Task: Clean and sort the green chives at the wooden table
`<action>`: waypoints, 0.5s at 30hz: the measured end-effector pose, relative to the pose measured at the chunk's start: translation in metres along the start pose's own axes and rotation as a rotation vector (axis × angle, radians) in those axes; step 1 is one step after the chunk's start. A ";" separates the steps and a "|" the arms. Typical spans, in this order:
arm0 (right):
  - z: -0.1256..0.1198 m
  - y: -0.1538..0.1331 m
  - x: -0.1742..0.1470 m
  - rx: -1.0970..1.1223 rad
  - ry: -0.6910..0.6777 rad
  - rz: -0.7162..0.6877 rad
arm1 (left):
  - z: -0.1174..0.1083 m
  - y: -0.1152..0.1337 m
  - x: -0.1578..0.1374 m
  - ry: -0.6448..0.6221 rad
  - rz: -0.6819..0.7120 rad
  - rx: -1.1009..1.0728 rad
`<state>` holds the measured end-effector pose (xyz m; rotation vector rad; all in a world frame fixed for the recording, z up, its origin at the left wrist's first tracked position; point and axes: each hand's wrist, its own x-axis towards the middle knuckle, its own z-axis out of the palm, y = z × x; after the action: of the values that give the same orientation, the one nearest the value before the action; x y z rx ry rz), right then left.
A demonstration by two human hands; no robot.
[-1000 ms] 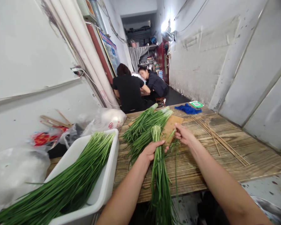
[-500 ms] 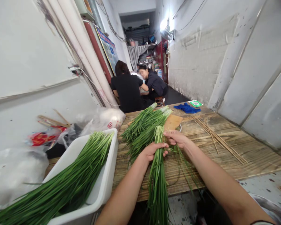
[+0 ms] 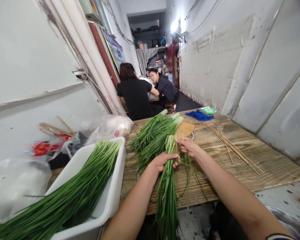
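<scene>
My left hand [image 3: 165,160] is wrapped round a bunch of garlic chives [image 3: 168,193], pale stem ends up and green leaves hanging past the table's near edge. Beside the stem ends, my right hand [image 3: 187,146] is closed in a pinch on a few loose chive strands [image 3: 190,163] that trail down over the wood. Just behind the hands lies a pile of chives [image 3: 155,133], partly on a cutting board [image 3: 186,129]. More long chives [image 3: 90,180] fill a white plastic tub [image 3: 123,166] to the left.
The wooden table [image 3: 215,160] carries thin bamboo sticks [image 3: 233,148], a blue cloth [image 3: 199,115] and a green code card [image 3: 208,110]. Plastic bags [image 3: 112,128] lie beyond the tub. Two people [image 3: 135,93] sit beyond the table; part of another head shows behind them.
My right hand has drawn slightly right, away from the bunch, with the loose strands. The bunch's hanging leaves have swung a little left. The nearer person's head and body have shifted slightly left.
</scene>
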<state>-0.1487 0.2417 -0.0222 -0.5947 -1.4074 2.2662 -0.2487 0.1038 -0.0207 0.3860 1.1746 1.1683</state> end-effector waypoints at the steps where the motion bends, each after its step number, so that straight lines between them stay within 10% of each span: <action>1: 0.001 0.001 0.000 -0.008 0.022 -0.014 | 0.001 0.000 0.000 -0.001 0.005 0.001; 15: -0.011 -0.003 0.005 0.074 0.142 -0.031 | 0.001 0.001 0.003 0.054 0.060 -0.058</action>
<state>-0.1460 0.2537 -0.0244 -0.6903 -1.2511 2.1943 -0.2485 0.1068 -0.0210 0.3493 1.1801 1.2684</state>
